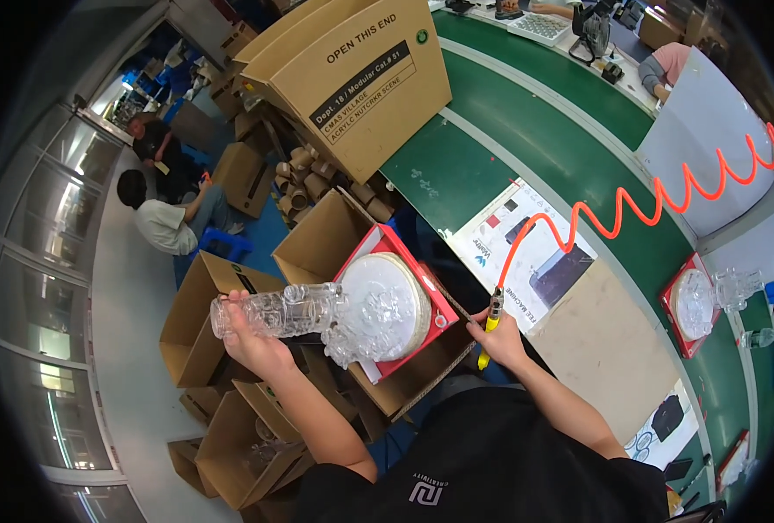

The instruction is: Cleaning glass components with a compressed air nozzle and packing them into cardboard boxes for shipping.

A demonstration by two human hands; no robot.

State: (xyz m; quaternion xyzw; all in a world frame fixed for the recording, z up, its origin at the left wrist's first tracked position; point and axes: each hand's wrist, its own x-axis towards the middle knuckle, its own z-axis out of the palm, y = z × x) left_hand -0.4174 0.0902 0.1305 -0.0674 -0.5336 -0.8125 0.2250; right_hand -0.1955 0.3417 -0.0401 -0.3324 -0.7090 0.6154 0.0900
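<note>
The left hand point(252, 336) is gripping a clear acrylic figure point(278, 312), its fingers wrapping tight around the figure's end nearest the wrist, so that the piece is lying roughly level and pointing away to the hand's right. At the far end of the figure a round clear disc on a red base point(393, 305) is standing on edge, touching the figure (whether the two are joined I cannot tell). Below and behind the hand, open cardboard boxes point(197, 322) are sitting on the floor.

Further right, the right hand point(497, 336) is closing around a yellow-handled air blow gun point(491, 324), the tool running upright through the fist. From the top of the gun an orange coiled hose point(665, 196) is climbing away up and to the right of the hand. Just beyond the knuckles a printed sheet point(526, 248) is lying on the green conveyor belt point(526, 113).
</note>
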